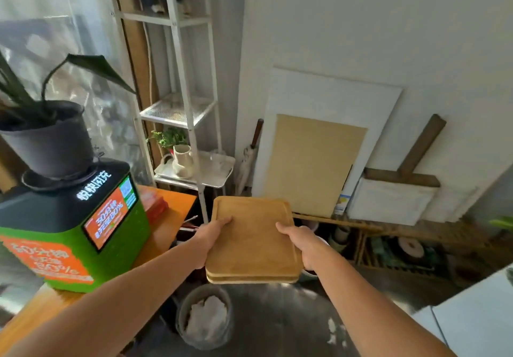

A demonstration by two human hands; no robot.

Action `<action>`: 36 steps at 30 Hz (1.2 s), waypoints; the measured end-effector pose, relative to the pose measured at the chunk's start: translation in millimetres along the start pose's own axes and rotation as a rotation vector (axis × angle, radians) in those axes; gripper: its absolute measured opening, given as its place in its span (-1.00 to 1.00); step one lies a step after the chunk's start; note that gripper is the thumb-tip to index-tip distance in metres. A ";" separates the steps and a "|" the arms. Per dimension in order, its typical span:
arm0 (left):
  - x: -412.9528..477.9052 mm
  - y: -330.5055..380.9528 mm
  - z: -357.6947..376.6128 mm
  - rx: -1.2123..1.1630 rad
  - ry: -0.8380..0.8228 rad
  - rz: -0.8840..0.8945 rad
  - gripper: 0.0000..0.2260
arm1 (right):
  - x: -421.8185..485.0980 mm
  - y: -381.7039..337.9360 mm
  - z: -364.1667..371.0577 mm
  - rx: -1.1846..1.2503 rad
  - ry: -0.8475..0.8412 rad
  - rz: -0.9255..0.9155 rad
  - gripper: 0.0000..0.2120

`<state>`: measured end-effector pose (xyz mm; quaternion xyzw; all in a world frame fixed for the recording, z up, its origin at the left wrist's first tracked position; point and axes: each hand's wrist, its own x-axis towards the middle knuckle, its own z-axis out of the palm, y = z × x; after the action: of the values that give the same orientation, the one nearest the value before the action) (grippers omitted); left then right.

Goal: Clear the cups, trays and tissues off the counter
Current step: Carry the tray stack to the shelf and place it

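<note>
A: What sits closest, down at six o'clock?

B: A grey bin (205, 318) on the dark floor (280, 326), with crumpled white tissues (208, 315) inside it. Two bare forearms reach over it.

A: And the hands?

B: Both grip a stack of two wooden trays (253, 239), held level in the air above the bin. The left hand (211, 236) clasps the edge at nine o'clock, thumb on top. The right hand (304, 245) clasps the edge at three o'clock, thumb on top too.

A: What about the surface at eight o'clock?

B: An orange wooden counter (166, 226). On it stands a green and orange box with a lit screen (80, 229), and a dark potted plant (47, 134) rests on the box. Something red (155, 204) lies just behind the box; I cannot tell what.

A: Farther off?

B: At twelve o'clock, a white metal shelf unit (180, 79), its low shelf bearing a cream jug (183, 161) and a small green plant (169, 136). At two o'clock, pale boards (316, 162) lean on the white wall (361, 23), above a low wooden rack (402, 248). A closed umbrella (248, 162) stands between shelf and boards.
</note>
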<state>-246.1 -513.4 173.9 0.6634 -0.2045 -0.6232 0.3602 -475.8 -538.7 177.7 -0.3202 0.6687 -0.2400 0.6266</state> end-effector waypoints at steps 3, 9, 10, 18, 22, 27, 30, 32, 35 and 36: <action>34.2 18.5 19.6 0.050 0.051 0.000 -0.23 | 32.2 -19.7 -13.1 0.026 0.001 0.009 -0.44; 100.1 71.6 74.5 0.092 0.064 0.035 -0.23 | 109.6 -72.1 -55.7 0.070 -0.033 -0.006 -0.51; 110.1 82.9 85.4 0.096 0.073 0.039 -0.23 | 124.0 -84.2 -64.4 0.063 -0.033 -0.014 -0.50; 174.8 161.6 149.6 0.042 0.145 0.026 -0.20 | 224.0 -186.4 -110.2 -0.058 -0.113 -0.021 -0.45; 202.7 191.6 150.4 0.005 0.187 0.032 -0.25 | 263.1 -223.0 -100.4 -0.087 -0.183 -0.002 -0.50; 248.8 228.3 125.8 -0.020 0.267 0.054 -0.30 | 315.3 -274.1 -61.0 -0.158 -0.214 -0.027 -0.42; 276.6 256.5 104.5 -0.055 0.318 0.072 -0.36 | 345.7 -310.1 -30.6 -0.197 -0.258 -0.054 -0.42; 293.2 279.7 87.1 -0.107 0.331 0.070 -0.42 | 364.6 -339.7 -8.2 -0.225 -0.274 -0.065 -0.41; 313.6 314.9 62.7 -0.226 0.331 0.056 -0.46 | 389.4 -388.6 25.9 -0.278 -0.309 -0.081 -0.43; 319.4 326.2 56.0 -0.259 0.341 0.061 -0.46 | 395.9 -405.2 37.5 -0.301 -0.324 -0.086 -0.44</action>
<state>-198.1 -970.2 198.0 0.7009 -0.0788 -0.5120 0.4904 -390.8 -1099.8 195.7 -0.4726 0.5734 -0.1097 0.6601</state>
